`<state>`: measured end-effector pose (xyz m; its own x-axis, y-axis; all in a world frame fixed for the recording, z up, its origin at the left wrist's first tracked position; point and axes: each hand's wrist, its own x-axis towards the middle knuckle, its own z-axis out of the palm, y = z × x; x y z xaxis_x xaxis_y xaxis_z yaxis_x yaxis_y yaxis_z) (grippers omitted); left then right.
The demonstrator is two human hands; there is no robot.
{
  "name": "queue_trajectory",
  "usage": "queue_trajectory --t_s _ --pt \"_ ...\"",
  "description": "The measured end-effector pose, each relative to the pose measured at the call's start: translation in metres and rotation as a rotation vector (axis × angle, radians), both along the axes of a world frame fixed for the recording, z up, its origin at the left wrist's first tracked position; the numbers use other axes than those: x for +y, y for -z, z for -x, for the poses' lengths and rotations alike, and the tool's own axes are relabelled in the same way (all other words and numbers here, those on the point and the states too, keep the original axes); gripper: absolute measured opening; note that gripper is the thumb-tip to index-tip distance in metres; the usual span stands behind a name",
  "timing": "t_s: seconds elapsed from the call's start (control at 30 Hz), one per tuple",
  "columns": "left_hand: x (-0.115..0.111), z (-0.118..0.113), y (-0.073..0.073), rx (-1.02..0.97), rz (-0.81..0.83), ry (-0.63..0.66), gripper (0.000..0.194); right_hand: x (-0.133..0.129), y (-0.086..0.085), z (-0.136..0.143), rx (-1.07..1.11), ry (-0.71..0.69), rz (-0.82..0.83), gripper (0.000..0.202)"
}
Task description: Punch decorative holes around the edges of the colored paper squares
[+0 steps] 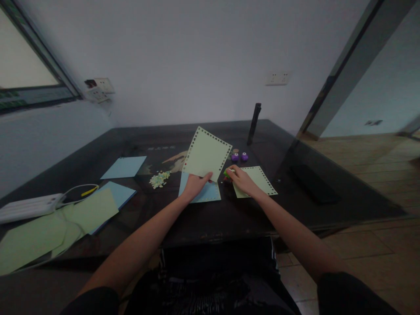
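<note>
My left hand (197,185) grips the lower edge of a pale green sheet of paper (208,153) and holds it tilted up off the table. Small shaped holes run along several of its edges. Closed around a small green craft punch (226,173), my right hand (242,180) is just right of the sheet's lower corner; fingers partly cover the punch. Below the left hand lies a light blue sheet (206,194). Another green sheet with punched edges (263,178) lies under my right hand. Two purple craft punches (239,157) stand behind the right hand.
A heap of paper cutouts (159,179) lies left of centre. Further left are a blue sheet (125,167), stacked green sheets (95,210) and a white power strip (31,208) with a cable. A black upright object (253,124) stands at the back; a dark flat object (313,183) lies right.
</note>
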<state>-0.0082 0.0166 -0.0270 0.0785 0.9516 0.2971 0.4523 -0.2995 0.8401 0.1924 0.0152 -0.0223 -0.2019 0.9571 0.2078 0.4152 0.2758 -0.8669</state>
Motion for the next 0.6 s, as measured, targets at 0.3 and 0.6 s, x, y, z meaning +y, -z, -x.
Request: queue_trajectory --t_s 0.3,0.6 --pt "-0.0014 0.0006 -0.0010 0.008 0.023 0.009 0.018 0.0045 0.0021 -0.0027 0.003 0.020 0.012 0.032" --pt "-0.0017 -0.0014 -0.0038 0.014 0.045 0.019 0.020 0.0045 -0.0030 -0.0027 0.059 0.076 0.001 0.031"
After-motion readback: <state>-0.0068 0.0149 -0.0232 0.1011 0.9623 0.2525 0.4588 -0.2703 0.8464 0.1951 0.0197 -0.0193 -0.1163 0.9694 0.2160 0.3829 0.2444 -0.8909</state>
